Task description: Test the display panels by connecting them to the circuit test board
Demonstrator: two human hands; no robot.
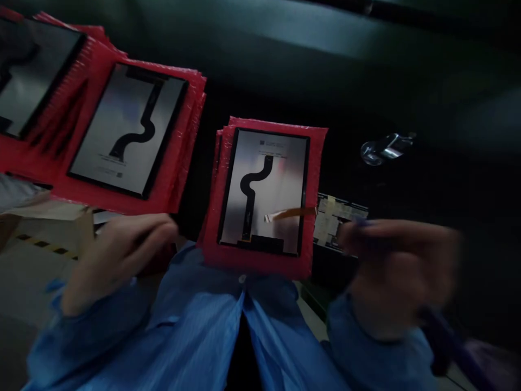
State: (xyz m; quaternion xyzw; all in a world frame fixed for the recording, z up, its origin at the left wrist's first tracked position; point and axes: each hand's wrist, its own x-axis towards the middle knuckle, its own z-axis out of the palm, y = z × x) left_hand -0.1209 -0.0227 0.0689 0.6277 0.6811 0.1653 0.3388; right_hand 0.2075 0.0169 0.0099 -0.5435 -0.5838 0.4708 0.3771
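a flat display panel [264, 195] with a black serpentine flex printed or laid down its silver back sits on a stack of red foam sleeves [211, 233], and a thin orange flex ribbon [291, 213] with a pale tip lies across its lower part, its far end reaching the panel's right edge. the right hand [399, 271] is just beside that edge, close to the ribbon but too blurred to show whether it is open, closed or holding anything. the left hand [122, 260] sits well to the other side of the panel, its fingers curled near the lower edge of a second red-sleeved stack [126, 130]; whether they grip anything cannot be told. the ribbon looks the most exposed: a quick pass of the right hand could crease or tear it, or drag it over the panel's surface and mark it. a taped circuit board [337, 222] lies just right of the stack, and blue sleeves [93, 342] enter from below.
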